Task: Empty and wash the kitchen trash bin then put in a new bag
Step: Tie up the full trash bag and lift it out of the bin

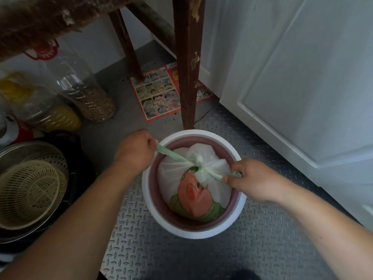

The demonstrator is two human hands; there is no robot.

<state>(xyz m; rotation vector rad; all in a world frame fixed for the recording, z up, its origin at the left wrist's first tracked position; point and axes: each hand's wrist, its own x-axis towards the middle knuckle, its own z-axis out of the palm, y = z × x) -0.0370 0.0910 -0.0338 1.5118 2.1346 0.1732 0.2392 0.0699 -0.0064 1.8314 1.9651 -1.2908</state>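
The task is judged to be at its very beginning. The round white plastic trash bin with a mauve inner wall point(150, 201) stands on the grey patterned metal floor point(262, 249), just beside the foot of a dark brown wooden leg point(188, 77). The full white plastic bag with a printed figure point(201, 190) is not yet lifted out; it lies inside the bin. Its mouth is being knotted: one green handle strip point(171, 153) is gripped by the clenched fingers of the left hand point(135, 147), the other by the right hand point(254, 181), and both strips are pulled tight in opposite directions. Emptying, washing and the new bag are left to do. What is in the bag is hidden, and no new bag is seen. The fingertips are covered by the backs of the hands.
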